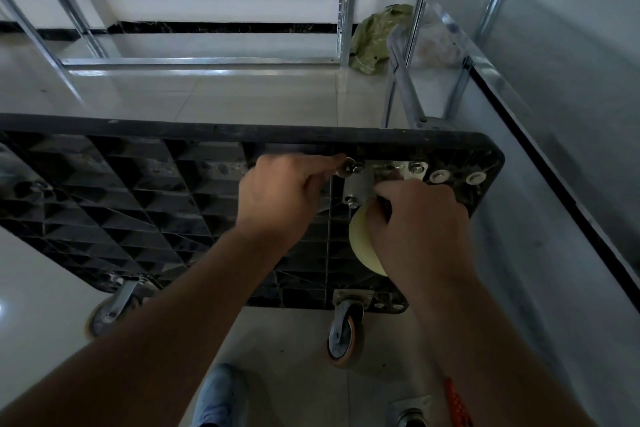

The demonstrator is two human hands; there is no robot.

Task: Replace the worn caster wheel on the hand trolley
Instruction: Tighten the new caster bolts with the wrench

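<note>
The black plastic hand trolley [121,191] stands tipped on its side, its ribbed underside facing me. A pale yellow caster wheel [363,243] sits with its silver mounting plate [384,172] against the upper right corner of the underside. My right hand [422,229] grips this caster around its fork. My left hand [280,198] pinches a bolt and nut [348,165] at the plate's upper left corner. More bolts show at the plate's other corners. An old caster [412,414] with its plate lies on the floor at the bottom edge.
Two orange-rimmed casters [343,333] [107,312] hang from the trolley's lower edge. The folded metal handle [405,87] lies behind it on the tiled floor. A metal shelf frame [207,61] and a green bag [375,38] stand by the wall. My shoe [221,395] is below.
</note>
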